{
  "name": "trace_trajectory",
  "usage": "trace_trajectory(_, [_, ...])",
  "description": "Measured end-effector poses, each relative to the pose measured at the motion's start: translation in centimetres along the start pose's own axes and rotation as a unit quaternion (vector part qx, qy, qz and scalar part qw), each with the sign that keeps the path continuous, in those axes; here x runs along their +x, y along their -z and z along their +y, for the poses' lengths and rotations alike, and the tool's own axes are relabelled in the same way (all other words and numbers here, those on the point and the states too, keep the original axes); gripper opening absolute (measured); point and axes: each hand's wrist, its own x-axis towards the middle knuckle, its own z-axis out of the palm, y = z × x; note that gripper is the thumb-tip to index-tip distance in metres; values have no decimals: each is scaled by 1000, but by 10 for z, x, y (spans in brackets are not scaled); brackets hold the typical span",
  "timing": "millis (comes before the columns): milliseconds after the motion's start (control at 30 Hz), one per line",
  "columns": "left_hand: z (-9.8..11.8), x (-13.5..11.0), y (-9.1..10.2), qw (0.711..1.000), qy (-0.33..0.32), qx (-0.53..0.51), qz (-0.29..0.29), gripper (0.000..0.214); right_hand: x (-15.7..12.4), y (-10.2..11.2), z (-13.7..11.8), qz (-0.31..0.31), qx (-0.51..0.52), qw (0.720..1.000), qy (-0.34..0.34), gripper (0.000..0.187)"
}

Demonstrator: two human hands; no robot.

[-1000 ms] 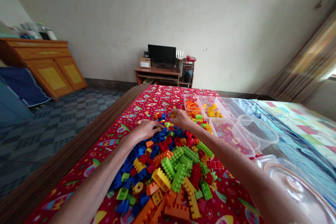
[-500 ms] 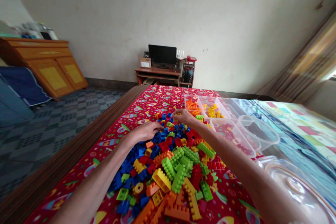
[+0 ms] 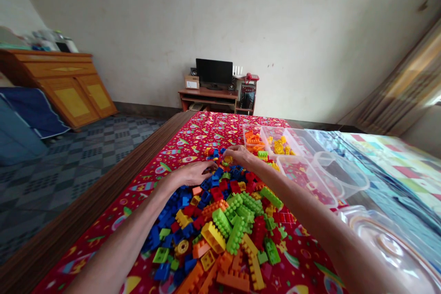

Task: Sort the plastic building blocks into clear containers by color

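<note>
A large heap of plastic building bricks (image 3: 220, 223) in blue, red, green, yellow and orange lies on a red patterned cloth (image 3: 206, 135). At the heap's far left edge is my left hand (image 3: 197, 172), its fingers bent but apart over blue bricks (image 3: 216, 177). My right hand (image 3: 240, 155) reaches down to the far end of the heap with fingers bent together. A yellow brick (image 3: 228, 159) shows right under its fingertips. Whatever that hand grips is mostly hidden.
A clear divided tray (image 3: 299, 158) right of the heap has orange bricks (image 3: 253, 139) in one compartment and yellow bricks (image 3: 280, 145) in another. Nearer me is a clear round lid (image 3: 389, 243). A monitor (image 3: 214, 73) stands on a desk by the wall.
My right hand has come down slightly, its fingers lower among the bricks. My left hand has shifted a little to the right, and its fingers have opened out somewhat.
</note>
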Motion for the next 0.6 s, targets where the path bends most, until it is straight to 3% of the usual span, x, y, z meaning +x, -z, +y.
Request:
trace_trajectory(200, [1, -1, -1, 998, 4, -63, -13, 45, -7, -5, 0, -12, -7, 1000, 10, 13])
trace_trajectory(433, [-12, 6, -8, 999, 24, -1, 26, 29, -8, -11, 1, -6, -7, 1000, -7, 14])
trace_trajectory(600, [-10, 6, -9, 997, 39, 56, 36, 28, -7, -12, 2, -1, -13, 1000, -10, 15])
